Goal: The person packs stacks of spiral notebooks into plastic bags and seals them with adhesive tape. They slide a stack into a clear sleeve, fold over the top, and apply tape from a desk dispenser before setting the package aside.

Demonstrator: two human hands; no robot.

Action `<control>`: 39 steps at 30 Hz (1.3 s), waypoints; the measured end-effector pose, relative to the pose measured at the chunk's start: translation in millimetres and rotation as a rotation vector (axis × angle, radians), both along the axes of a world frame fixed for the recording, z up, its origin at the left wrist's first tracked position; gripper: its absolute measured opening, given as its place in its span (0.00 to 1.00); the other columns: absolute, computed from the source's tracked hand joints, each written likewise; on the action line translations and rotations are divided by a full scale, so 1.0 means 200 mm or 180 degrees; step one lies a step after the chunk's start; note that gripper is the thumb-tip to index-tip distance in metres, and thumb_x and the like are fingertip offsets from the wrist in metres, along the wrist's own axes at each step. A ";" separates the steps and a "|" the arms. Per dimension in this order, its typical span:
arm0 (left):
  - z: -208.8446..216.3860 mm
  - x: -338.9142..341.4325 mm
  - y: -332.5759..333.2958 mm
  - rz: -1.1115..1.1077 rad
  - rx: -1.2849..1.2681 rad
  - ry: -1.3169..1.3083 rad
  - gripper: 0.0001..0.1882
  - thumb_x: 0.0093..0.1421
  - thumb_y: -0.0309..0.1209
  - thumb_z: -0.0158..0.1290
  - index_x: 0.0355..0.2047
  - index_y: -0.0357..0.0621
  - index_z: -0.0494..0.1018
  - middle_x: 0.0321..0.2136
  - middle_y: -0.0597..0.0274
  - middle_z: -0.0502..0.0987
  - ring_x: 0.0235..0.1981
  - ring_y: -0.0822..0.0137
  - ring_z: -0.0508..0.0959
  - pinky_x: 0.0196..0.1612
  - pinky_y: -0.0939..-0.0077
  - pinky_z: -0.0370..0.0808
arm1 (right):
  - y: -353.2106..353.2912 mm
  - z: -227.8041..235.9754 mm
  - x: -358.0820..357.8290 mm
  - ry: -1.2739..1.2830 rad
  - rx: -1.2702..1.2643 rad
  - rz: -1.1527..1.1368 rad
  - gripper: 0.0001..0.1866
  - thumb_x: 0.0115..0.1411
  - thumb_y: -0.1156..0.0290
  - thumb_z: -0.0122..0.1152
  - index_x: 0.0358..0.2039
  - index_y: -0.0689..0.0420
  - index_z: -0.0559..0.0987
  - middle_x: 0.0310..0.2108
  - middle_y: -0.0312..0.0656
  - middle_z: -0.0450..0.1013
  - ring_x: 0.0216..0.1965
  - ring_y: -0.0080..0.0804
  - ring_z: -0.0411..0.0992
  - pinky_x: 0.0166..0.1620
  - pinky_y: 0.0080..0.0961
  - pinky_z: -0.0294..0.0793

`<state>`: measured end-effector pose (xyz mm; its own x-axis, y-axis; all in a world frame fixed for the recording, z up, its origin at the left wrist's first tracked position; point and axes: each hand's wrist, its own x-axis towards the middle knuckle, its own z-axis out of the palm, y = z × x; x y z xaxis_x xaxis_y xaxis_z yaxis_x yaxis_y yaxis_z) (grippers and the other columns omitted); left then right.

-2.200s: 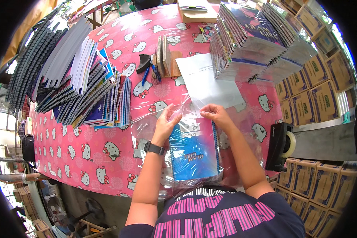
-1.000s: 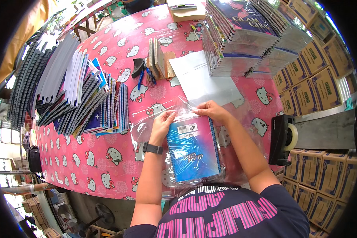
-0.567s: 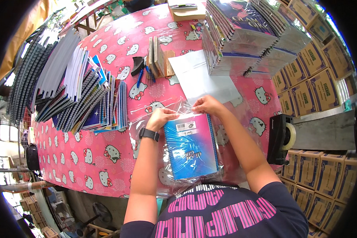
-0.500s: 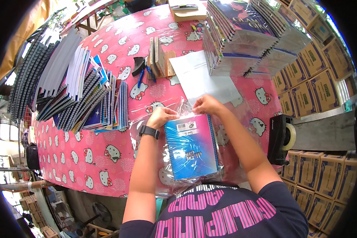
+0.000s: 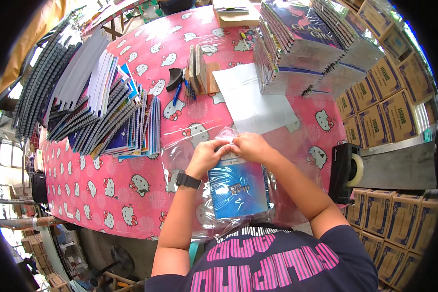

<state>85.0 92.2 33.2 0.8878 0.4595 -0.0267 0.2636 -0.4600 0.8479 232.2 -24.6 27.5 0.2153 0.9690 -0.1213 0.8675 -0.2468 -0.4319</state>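
Observation:
A blue-and-pink spiral notebook (image 5: 239, 197) lies on the pink patterned table cover close to my body, inside clear plastic wrap (image 5: 227, 133). My left hand (image 5: 207, 158) and my right hand (image 5: 252, 147) meet at the notebook's far edge. Both have closed fingers on the plastic, which bunches up just beyond them. The fingertips and knuckles cover most of the pale label on the cover. A dark watch is on my left wrist. Loose film spreads over the table on either side of the notebook.
Rows of spiral notebooks (image 5: 107, 114) stand at the left. Wrapped notebook stacks (image 5: 301, 53) rise at the back right. White sheets (image 5: 253, 97), a blue pen (image 5: 177, 93) and small upright boards (image 5: 198, 68) lie beyond my hands. A black tape dispenser (image 5: 343, 173) sits at the right edge, near cartons (image 5: 389, 214).
Both hands have come together over the notebook's far edge, covering the label more. The plastic there is now gathered into a bunch. My view has shifted slightly.

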 end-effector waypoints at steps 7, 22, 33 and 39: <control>-0.04 0.01 0.09 -0.0597 0.0165 0.0487 0.16 0.58 0.35 0.51 0.44 0.39 0.72 0.40 0.50 0.77 0.41 0.58 0.77 0.44 0.66 0.72 | 0.21 -0.09 0.15 0.0601 0.0985 -0.0683 0.12 0.49 0.63 0.65 0.28 0.60 0.80 0.29 0.46 0.76 0.32 0.41 0.75 0.39 0.33 0.73; -0.07 -0.11 0.04 0.0686 0.0415 0.0484 0.18 0.54 0.50 0.54 0.36 0.53 0.81 0.34 0.60 0.75 0.43 0.59 0.70 0.46 0.65 0.68 | 0.06 0.05 -0.05 0.1087 0.1431 -0.0250 0.05 0.47 0.71 0.64 0.23 0.58 0.78 0.26 0.42 0.73 0.34 0.40 0.71 0.39 0.32 0.71; -0.05 -0.12 -0.14 0.1488 0.1886 0.0407 0.14 0.61 0.38 0.45 0.32 0.46 0.78 0.41 0.62 0.73 0.48 0.58 0.67 0.50 0.57 0.63 | -0.08 0.00 -0.20 -0.0497 0.2250 0.0231 0.05 0.47 0.74 0.55 0.26 0.56 0.77 0.26 0.37 0.69 0.34 0.34 0.69 0.40 0.29 0.71; 0.00 -0.14 -0.20 0.0664 0.2584 -0.0311 0.21 0.62 0.41 0.45 0.54 0.51 0.68 0.57 0.63 0.65 0.63 0.57 0.55 0.59 0.47 0.49 | -0.25 0.01 -0.43 -0.1330 0.1096 -0.0120 0.21 0.57 0.58 0.54 0.48 0.55 0.73 0.51 0.41 0.68 0.52 0.36 0.67 0.59 0.54 0.52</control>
